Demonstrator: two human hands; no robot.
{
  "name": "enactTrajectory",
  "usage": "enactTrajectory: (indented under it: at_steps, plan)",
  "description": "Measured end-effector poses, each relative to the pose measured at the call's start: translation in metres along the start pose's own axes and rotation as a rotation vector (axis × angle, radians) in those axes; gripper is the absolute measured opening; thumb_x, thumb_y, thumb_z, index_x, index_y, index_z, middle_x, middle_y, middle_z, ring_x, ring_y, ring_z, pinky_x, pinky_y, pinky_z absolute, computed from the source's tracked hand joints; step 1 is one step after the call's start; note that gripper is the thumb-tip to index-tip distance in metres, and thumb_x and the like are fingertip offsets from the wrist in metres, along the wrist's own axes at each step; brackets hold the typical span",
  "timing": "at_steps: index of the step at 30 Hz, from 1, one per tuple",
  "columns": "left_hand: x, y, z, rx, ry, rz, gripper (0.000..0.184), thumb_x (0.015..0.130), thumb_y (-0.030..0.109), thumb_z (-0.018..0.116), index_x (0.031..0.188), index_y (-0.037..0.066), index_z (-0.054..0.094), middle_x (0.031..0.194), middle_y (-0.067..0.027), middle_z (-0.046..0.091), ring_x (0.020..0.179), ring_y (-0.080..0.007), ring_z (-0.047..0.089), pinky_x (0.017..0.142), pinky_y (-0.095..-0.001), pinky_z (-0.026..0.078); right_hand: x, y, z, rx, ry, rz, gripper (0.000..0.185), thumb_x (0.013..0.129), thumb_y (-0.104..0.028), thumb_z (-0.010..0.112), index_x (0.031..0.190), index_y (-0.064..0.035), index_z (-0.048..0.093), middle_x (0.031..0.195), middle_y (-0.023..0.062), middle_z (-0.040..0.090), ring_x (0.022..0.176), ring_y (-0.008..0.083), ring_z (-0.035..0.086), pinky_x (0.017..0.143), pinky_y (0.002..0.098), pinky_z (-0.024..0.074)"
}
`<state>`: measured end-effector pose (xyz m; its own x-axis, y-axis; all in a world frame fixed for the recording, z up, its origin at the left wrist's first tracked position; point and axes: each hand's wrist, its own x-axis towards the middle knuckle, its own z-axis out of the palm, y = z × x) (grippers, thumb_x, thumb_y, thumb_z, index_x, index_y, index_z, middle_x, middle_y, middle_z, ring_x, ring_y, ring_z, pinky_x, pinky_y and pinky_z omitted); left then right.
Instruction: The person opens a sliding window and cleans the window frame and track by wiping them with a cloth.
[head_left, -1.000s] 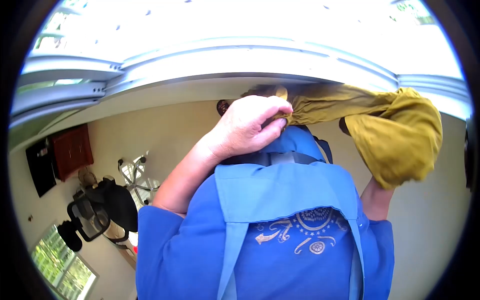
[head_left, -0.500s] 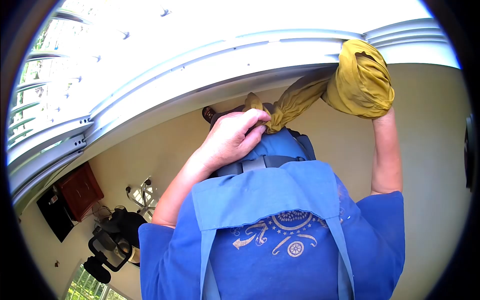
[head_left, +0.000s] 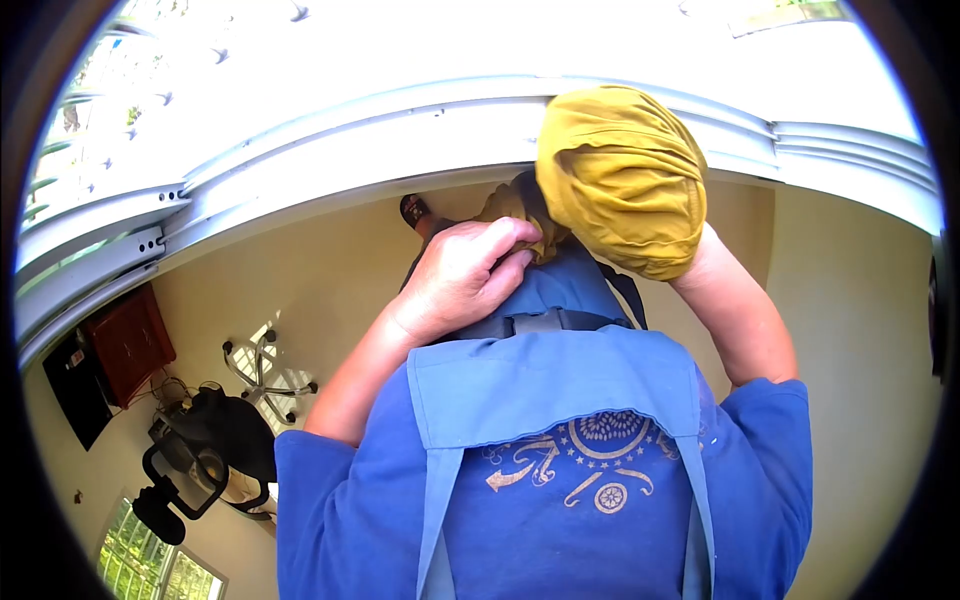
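Note:
A mustard-yellow cloth (head_left: 625, 185) is bunched around my right hand, covering the fingers; only the wrist of my right hand (head_left: 706, 258) emerges below its gathered edge. In front of my waist, my left hand (head_left: 468, 265) pinches another gathered part of the yellow fabric between thumb and fingers. The bundled part on my right hand hangs over the window sill's edge, close to the left hand. Below both hands I see a blue apron (head_left: 560, 375) over a blue printed T-shirt (head_left: 590, 535).
A white window frame with sliding tracks (head_left: 400, 130) runs across in front of me. Behind on the left are a black office chair (head_left: 225, 435), a chrome wheeled base (head_left: 265, 375) and a reddish-brown wooden cabinet (head_left: 128, 340). A plain wall (head_left: 860, 350) stands at the right.
My right hand, wrapped in yellow cloth, has moved left and closer to my left hand. The stretch of fabric between them has slackened. My left hand keeps its pinch.

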<state>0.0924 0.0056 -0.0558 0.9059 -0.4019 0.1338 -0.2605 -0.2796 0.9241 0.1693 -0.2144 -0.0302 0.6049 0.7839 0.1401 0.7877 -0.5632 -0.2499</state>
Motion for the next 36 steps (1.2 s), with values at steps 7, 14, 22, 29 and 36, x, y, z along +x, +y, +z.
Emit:
enactTrajectory:
  at_steps: [7,14,22,29,36]
  plan:
    - [-0.028,-0.013,-0.016,0.012,0.161,-0.029,0.017,0.077,0.003,0.064,0.093,0.002,0.059,0.081,-0.0157,0.063,0.074,-0.0352,0.062,0.067,-0.0403,0.051,0.075,-0.051,0.002,0.172,-0.166,-0.119,0.046,0.088,-0.033,0.057,0.129,-0.0138,0.052,0.133,0.0063,0.050,0.125,0.0252,0.044,0.108,0.0418,0.0313]
    - [-0.064,-0.022,-0.030,-0.052,0.554,-0.068,0.021,0.077,0.004,0.065,0.098,0.001,0.063,0.089,-0.0149,0.067,0.079,-0.0311,0.066,0.070,-0.0350,0.051,0.140,-0.099,0.044,0.137,0.249,-0.317,0.028,0.078,-0.031,0.059,0.099,-0.0142,0.062,0.105,0.0062,0.061,0.100,0.0234,0.056,0.088,0.0354,0.0455]
    - [-0.083,-0.006,-0.051,-0.005,0.605,-0.205,0.020,0.081,0.000,0.061,0.101,0.002,0.059,0.086,-0.0102,0.066,0.075,-0.0193,0.065,0.068,-0.0305,0.052,0.121,-0.089,0.026,0.339,0.143,-0.233,0.053,0.090,-0.036,0.056,0.135,-0.0113,0.045,0.138,0.0092,0.045,0.129,0.0246,0.039,0.110,0.0400,0.0291]
    - [-0.066,0.000,-0.037,0.016,0.434,-0.096,0.020,0.081,-0.002,0.062,0.101,0.002,0.062,0.093,-0.0081,0.066,0.081,-0.0158,0.063,0.073,-0.0269,0.050,0.023,-0.040,-0.016,0.523,0.145,0.278,0.055,0.089,-0.037,0.058,0.136,-0.0118,0.044,0.138,0.0083,0.044,0.129,0.0241,0.039,0.111,0.0403,0.0278]
    - [-0.036,0.018,-0.024,0.034,0.243,-0.040,0.021,0.080,-0.003,0.062,0.101,0.001,0.063,0.092,-0.0086,0.066,0.081,-0.0156,0.063,0.073,-0.0262,0.050,-0.054,0.008,-0.027,0.316,0.152,0.513,0.057,0.088,-0.037,0.060,0.137,-0.0123,0.043,0.139,0.0075,0.044,0.129,0.0236,0.039,0.112,0.0405,0.0265]
